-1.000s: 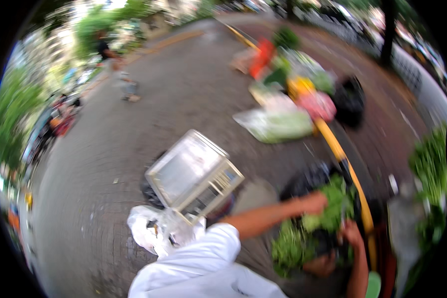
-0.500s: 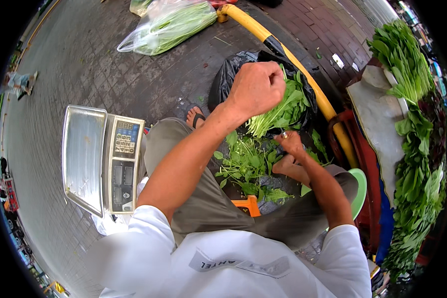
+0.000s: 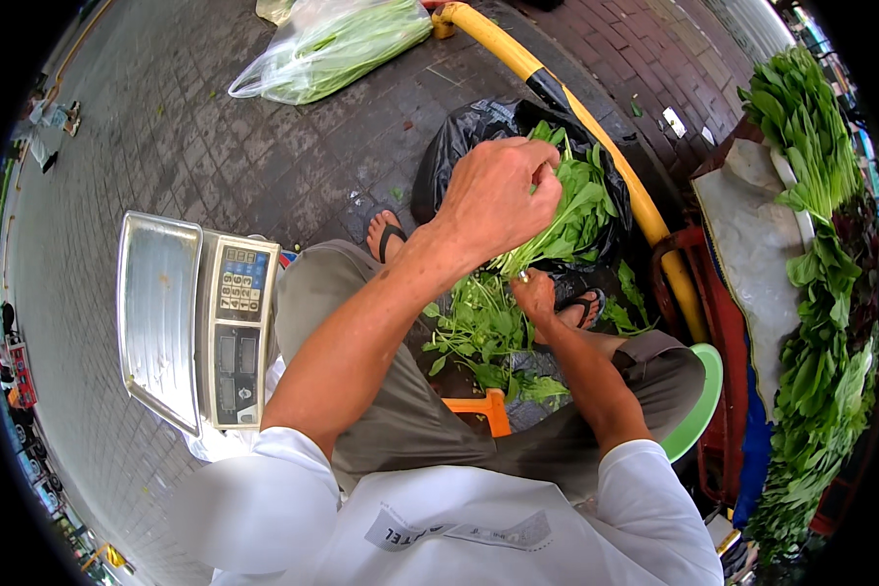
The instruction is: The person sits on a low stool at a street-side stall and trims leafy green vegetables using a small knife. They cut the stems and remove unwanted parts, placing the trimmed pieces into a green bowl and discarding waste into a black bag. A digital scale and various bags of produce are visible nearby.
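My left hand (image 3: 503, 200) is raised in front of the black plastic bag, its fingers bent together in a pinch. Whatever those fingers hold is hidden from view. Beneath and beside it, a pile of leafy greens (image 3: 584, 200) rests on the black bag (image 3: 441, 161), pale stems pointing toward me. My right hand (image 3: 537, 301), with a ring on one finger, is curled closed close to the stem ends. I cannot make out what is between its fingers. Loose leaves and sprigs (image 3: 483, 327) lie on the ground between my feet.
A scale (image 3: 236, 327) with a metal tray stands at my left. Ahead lies a clear bag of long greens (image 3: 356, 49). A yellow-and-black rail (image 3: 645, 205) curves past the black bag. Bundled greens (image 3: 820, 322) line a stand at right. A green basin rim (image 3: 703, 405) and orange stool (image 3: 488, 410) are close.
My right hand has moved left toward the stem ends, uncovering more of my right sandal. My left hand has lowered slightly toward me, its fingers still bent.
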`<state>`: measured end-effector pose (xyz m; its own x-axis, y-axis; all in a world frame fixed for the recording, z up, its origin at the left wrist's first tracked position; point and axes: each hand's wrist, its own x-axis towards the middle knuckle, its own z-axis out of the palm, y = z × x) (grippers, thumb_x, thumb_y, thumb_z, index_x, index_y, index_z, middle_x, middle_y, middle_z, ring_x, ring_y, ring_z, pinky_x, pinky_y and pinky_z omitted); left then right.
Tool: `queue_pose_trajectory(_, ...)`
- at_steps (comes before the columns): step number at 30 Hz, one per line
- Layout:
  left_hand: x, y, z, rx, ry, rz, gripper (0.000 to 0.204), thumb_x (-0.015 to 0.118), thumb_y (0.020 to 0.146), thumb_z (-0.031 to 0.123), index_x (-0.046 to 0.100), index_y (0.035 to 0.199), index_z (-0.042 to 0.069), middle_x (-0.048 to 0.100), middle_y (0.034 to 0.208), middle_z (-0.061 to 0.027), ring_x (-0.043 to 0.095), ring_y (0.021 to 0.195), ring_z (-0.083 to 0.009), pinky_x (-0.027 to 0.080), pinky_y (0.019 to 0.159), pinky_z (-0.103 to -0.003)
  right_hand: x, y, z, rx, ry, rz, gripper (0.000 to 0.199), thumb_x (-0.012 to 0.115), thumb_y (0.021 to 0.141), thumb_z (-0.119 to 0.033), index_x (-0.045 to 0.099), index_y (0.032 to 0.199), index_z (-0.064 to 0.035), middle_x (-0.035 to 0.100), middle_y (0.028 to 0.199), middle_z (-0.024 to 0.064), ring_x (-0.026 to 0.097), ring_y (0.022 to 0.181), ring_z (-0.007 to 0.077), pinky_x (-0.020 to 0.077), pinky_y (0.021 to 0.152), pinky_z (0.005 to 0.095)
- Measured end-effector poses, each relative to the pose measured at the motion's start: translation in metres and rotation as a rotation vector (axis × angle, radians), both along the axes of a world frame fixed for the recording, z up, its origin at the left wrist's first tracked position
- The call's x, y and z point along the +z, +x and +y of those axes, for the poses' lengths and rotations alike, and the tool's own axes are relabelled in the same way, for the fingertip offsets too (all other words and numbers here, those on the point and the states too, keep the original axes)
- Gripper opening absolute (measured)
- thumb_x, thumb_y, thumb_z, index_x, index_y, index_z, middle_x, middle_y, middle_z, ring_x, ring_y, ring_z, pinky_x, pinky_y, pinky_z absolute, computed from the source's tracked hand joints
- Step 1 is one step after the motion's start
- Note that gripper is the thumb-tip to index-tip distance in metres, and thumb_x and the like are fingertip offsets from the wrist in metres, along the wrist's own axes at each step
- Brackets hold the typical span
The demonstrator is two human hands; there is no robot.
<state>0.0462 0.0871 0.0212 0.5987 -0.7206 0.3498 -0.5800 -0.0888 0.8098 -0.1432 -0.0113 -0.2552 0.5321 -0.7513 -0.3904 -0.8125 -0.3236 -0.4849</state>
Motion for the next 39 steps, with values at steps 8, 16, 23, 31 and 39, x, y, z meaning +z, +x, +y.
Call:
queue_pose_trajectory(8, -0.002, -0.003, -0.008, -0.031, -0.008, -0.044, 0.022, 0.055, 0.080, 0.008, 0.067, 0.094, -0.003, 0.066, 0.075, -0.0176, 0.062, 0.059, -0.0280, 0.049, 0.058, -0.037, 0.063, -0.002, -0.034, 0.184, -0.024, 0.003, 0.025, 0.064, 0.073, -0.022, 0.066, 0.080, 0.0024, 0.064, 0.077, 0.0264, 0.064, 0.074, 0.0417, 0.0498, 0.069, 0.0469)
queue_pose_trajectory(16, 0.001, 0.002, 0.000, -0.061, 0.124, -0.015, 0.022, 0.054, 0.080, 0.009, 0.067, 0.095, -0.002, 0.065, 0.071, -0.0173, 0.063, 0.060, -0.0298, 0.049, 0.059, -0.037, 0.174, 0.004, -0.094, 0.121, 0.251, -0.279, 0.018, 0.061, 0.081, -0.017, 0.062, 0.075, -0.0003, 0.057, 0.057, 0.0049, 0.052, 0.048, 0.0102, 0.0417, 0.047, 0.0287)
queue_pose_trajectory(23, -0.016, -0.001, -0.002, -0.253, 0.126, 0.063, 0.029, 0.060, 0.084, 0.014, 0.062, 0.107, -0.005, 0.067, 0.095, -0.0204, 0.067, 0.087, -0.0325, 0.052, 0.077, -0.037, 0.241, 0.001, -0.104, 0.043, 0.435, -0.511, 0.012, 0.062, 0.081, -0.013, 0.061, 0.078, -0.0020, 0.054, 0.055, 0.0023, 0.046, 0.043, 0.0078, 0.0334, 0.041, 0.0223)
queue_pose_trajectory(31, -0.029, -0.025, -0.014, -0.475, 0.145, 0.010, 0.045, 0.067, 0.085, 0.024, 0.057, 0.123, 0.001, 0.062, 0.115, -0.0234, 0.058, 0.110, -0.0371, 0.047, 0.093, -0.040, 0.261, 0.003, -0.079, 0.110, 0.729, -0.753, 0.012, 0.058, 0.084, -0.009, 0.056, 0.078, 0.0014, 0.048, 0.055, 0.0027, 0.041, 0.041, 0.0093, 0.0450, 0.053, 0.0257)
queue_pose_trajectory(39, -0.040, -0.035, -0.020, -0.647, 0.199, 0.386, 0.025, 0.058, 0.092, 0.011, 0.061, 0.109, -0.008, 0.069, 0.088, -0.0104, 0.067, 0.076, -0.0173, 0.051, 0.071, -0.030, 0.264, 0.001, -0.071, 0.120, 0.794, -0.716, 0.017, 0.058, 0.088, -0.013, 0.055, 0.077, -0.0004, 0.046, 0.053, 0.0005, 0.040, 0.041, 0.0081, 0.0458, 0.055, 0.0263)
